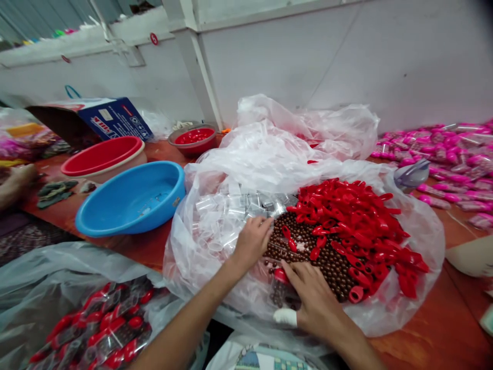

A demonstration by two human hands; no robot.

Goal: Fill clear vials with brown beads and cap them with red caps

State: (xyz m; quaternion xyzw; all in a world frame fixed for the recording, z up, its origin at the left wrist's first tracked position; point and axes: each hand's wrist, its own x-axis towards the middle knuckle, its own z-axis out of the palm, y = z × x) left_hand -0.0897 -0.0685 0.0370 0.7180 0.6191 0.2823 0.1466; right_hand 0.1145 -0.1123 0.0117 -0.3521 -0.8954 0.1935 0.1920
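My left hand (252, 241) is curled at the edge of a pile of brown balls (323, 267), its fingers around what looks like a clear plastic tube (279, 252). Between the thumb and fingers of my right hand (314, 288) is a clear tube with a red cap (281, 277) and brown balls inside. A white cover wraps that thumb. Empty clear tubes (217, 216) are heaped left of the balls. Red plastic pieces (350, 221), each with a hole, pile up on the right. All these lie on a spread clear plastic bag (396, 313).
A blue basin (92, 221) and a red basin (71, 164) stand to the left, before a blue carton (119, 118). Filled red-capped tubes (115, 329) lie in a bag at lower left. Pink-capped tubes (442, 154) cover the right. Another person's arm (15, 185) shows far left.
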